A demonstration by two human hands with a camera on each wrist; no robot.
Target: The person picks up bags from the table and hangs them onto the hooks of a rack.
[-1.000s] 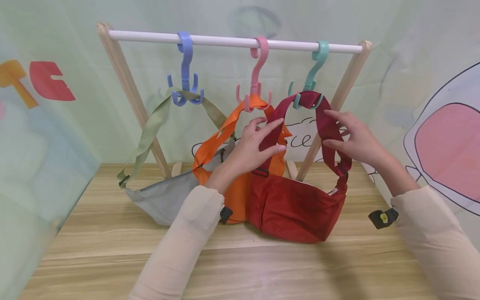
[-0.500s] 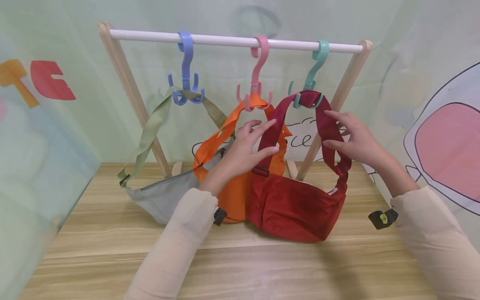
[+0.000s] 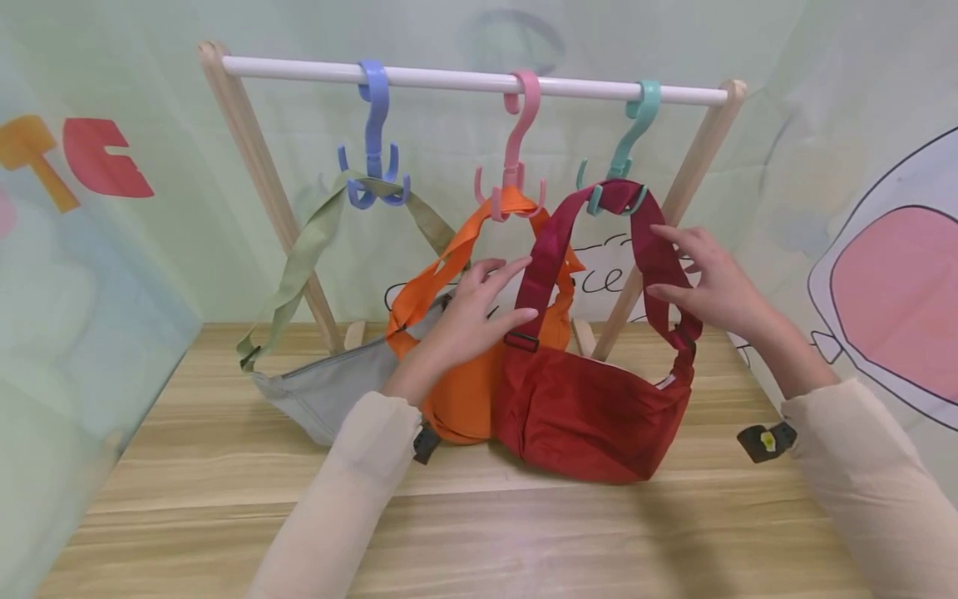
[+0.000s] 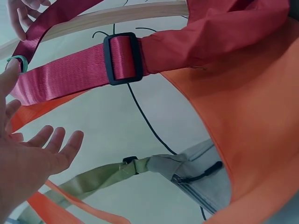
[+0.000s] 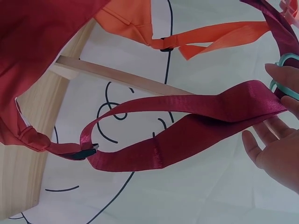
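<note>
A red bag [image 3: 591, 416] stands on the table, its dark red strap [image 3: 549, 249] looped over the teal hook [image 3: 624, 158]. My left hand [image 3: 475, 308] is just left of that strap, fingers spread and holding nothing. In the left wrist view a gap shows between its fingers and the strap's black buckle [image 4: 123, 58]. My right hand [image 3: 711, 279] is at the right side of the strap, fingers extended and apart; whether the fingertips touch the cloth I cannot tell. An orange bag [image 3: 464, 399] hangs by its strap from the pink hook [image 3: 514, 158], partly behind the red one.
A grey bag [image 3: 329, 395] with a green strap hangs from the blue hook [image 3: 374, 133] at left. All the hooks sit on a white bar [image 3: 449, 79] between wooden legs [image 3: 258, 158]. A printed cloth backs the wooden table [image 3: 524, 541].
My left hand has drawn back left and slightly down, away from the red bag's strap. My right hand and the bags have stayed nearly where they were.
</note>
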